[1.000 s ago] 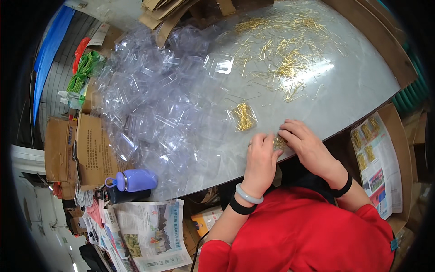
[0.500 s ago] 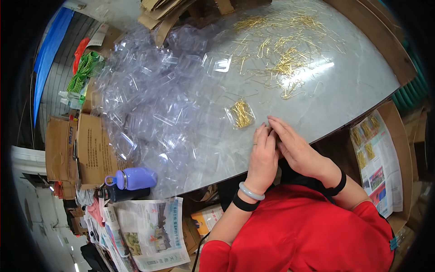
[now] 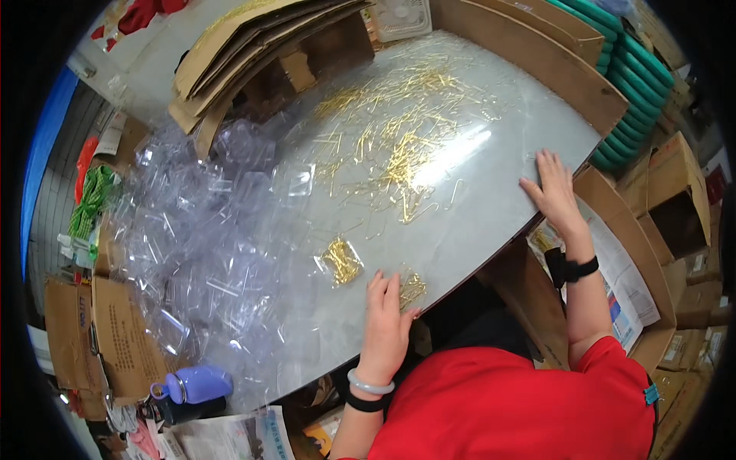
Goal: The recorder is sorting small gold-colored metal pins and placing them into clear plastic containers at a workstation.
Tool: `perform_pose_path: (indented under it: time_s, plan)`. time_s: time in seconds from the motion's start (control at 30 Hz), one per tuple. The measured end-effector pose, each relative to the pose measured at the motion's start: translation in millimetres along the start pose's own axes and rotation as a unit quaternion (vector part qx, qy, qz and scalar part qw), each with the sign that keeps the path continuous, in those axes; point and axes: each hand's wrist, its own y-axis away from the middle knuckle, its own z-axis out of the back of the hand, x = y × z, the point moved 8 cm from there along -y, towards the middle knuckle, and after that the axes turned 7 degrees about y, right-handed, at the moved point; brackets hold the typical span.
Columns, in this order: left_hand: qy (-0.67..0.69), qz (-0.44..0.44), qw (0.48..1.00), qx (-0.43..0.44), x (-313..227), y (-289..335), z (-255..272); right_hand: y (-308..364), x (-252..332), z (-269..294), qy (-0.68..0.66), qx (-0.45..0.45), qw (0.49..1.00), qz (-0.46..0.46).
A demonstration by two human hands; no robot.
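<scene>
Near the table's front edge, my left hand (image 3: 385, 322) has its fingers stretched out beside a small bundle of gold wire hooks (image 3: 413, 288). The bundle lies between its fingertips and thumb; whether they touch it I cannot tell. Just beyond that hand is a clear plastic packet (image 3: 342, 262) filled with gold hooks. My right hand (image 3: 553, 192) is over the table's right edge, fingers apart, holding nothing. Loose gold hooks (image 3: 414, 149) lie scattered across the far middle of the table.
A large heap of clear plastic packaging (image 3: 207, 230) covers the table's left side. A purple bottle (image 3: 201, 385) stands at the front left. Stacked cardboard (image 3: 261, 57) rises at the back, and a cardboard strip (image 3: 537, 57) borders the far right. An open carton (image 3: 659, 307) sits at my right.
My hands were together at the table edge and are now apart. The right has moved out to the right, and the hook bundle shows beside the left. The whole view has shifted.
</scene>
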Motion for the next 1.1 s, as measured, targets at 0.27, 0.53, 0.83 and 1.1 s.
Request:
perform_pose_path:
  time_s: [0.27, 0.53, 0.83, 1.1]
  plan:
    - [-0.030, -0.036, 0.999, 0.013, 2.1, 5.8, 7.5, 67.8, 123.3, 1.8, -0.026, 0.066, 0.984, 0.164]
    - [-0.008, -0.015, 1.000, -0.021, 3.9, 6.8, 11.1, 134.8, 244.2, 25.3, -0.208, 0.068, 0.884, 0.414]
    - [-0.044, -0.008, 0.996, -0.072, 7.2, 6.6, 1.2, 128.4, 244.6, 39.6, -0.363, 0.046, 0.848, 0.384]
    - [0.025, 0.022, 0.996, -0.085, 13.7, 8.1, 4.4, 128.1, 246.1, 35.5, -0.374, 0.022, 0.849, 0.373]
